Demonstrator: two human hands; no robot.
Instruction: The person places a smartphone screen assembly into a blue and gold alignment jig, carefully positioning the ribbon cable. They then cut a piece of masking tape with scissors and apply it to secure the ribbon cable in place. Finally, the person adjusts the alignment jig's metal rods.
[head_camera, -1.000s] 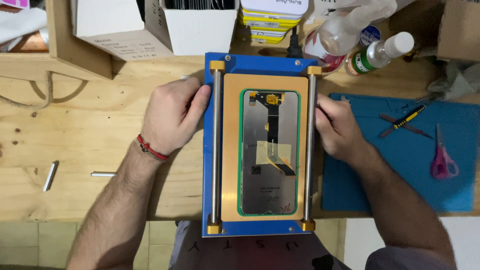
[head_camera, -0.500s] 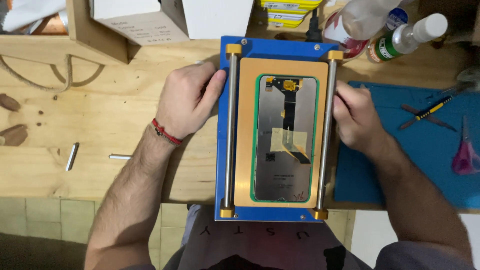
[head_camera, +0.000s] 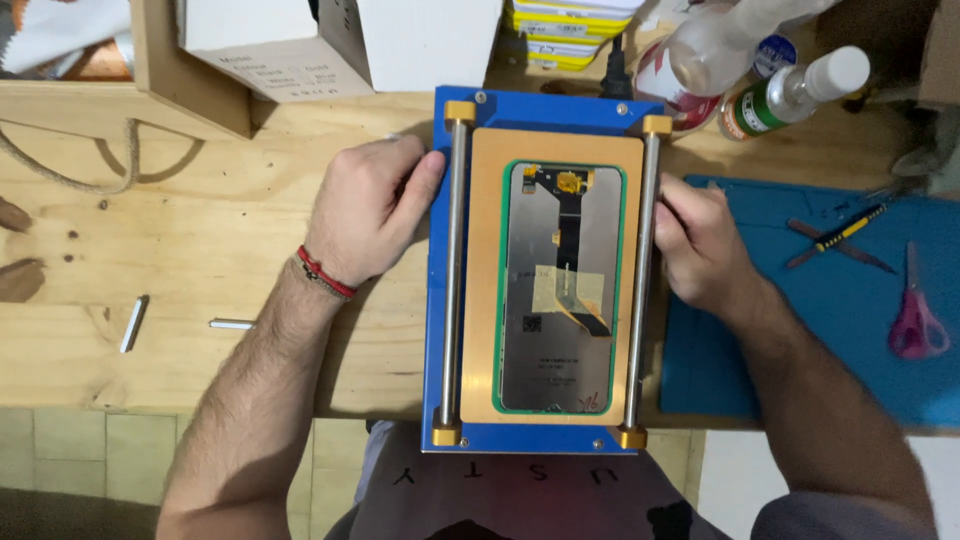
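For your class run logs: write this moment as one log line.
left hand: grips blue fixture left edge | right hand: on right rail | phone screen panel: flat in tray

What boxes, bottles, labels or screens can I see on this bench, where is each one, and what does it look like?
Phone screen panel: face down in the blue frame between both hands, grey back, green edge, small dark label.
White cardboard box: top left, rectangular, printed side.
Stack of yellow flat packages: top centre.
Clear bottle: top right, lying down.
Small bottle: beside it, green label, white cap.
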